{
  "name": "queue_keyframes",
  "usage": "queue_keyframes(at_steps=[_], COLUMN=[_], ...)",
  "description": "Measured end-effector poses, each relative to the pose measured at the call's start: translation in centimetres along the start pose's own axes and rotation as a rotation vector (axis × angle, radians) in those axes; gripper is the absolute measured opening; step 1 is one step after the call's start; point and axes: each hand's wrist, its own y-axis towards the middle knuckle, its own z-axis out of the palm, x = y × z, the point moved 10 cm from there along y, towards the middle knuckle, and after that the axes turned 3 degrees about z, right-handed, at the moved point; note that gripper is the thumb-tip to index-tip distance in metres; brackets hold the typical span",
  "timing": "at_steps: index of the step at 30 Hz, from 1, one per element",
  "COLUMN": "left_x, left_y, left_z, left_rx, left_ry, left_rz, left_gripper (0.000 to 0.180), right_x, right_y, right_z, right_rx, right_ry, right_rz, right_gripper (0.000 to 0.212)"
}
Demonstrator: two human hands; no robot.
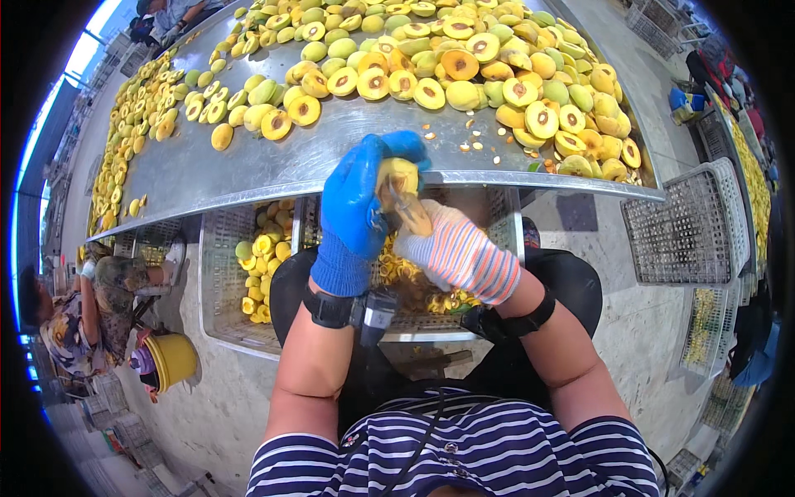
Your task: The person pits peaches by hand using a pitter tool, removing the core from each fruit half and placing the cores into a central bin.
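Note:
My left hand (354, 199), in a blue rubber-coated glove, is closed around a halved yellow peach (399, 176) just above the table's front edge. The cut face, brownish at its centre, is turned toward my right hand (455, 248). That hand wears a striped knit glove and grips a small pitting knife (407, 209). Its metal blade touches the peach's cut face; the tip is hard to make out. Beyond my hands, many peach halves (431, 93) lie heaped on a metal table (281, 157), several with pits showing. Small pit pieces (465, 146) are scattered near the edge.
Below the table edge stand plastic crates (217, 290) with peach pieces, one between my knees. An empty grey crate (679, 228) stands at the right. At left a person (70, 323) sits near a yellow bucket (175, 361). Another person (178, 15) is at the far left end.

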Motion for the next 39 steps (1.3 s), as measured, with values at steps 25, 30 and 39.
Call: queue_keyframes(at_steps=[25, 30, 39], left_x=[0.5, -2.2, 5.0], left_y=[-4.0, -2.1, 10.2], left_z=[-8.0, -16.2, 21.4], left_rx=[-0.256, -0.287, 0.515], left_ry=[-0.448, 0.654, 0.921], left_rz=[-0.133, -0.163, 0.192], left_gripper=[0.048, 0.040, 0.067], right_x=[-6.2, -1.1, 2.1], right_y=[-6.1, -8.5, -12.4], right_z=[-6.4, -6.3, -17.8], right_rx=[0.069, 0.057, -0.780], right_ry=[-1.262, -1.055, -0.146], right_rz=[0.085, -0.045, -0.265], right_gripper=[0.020, 0.027, 0.041])
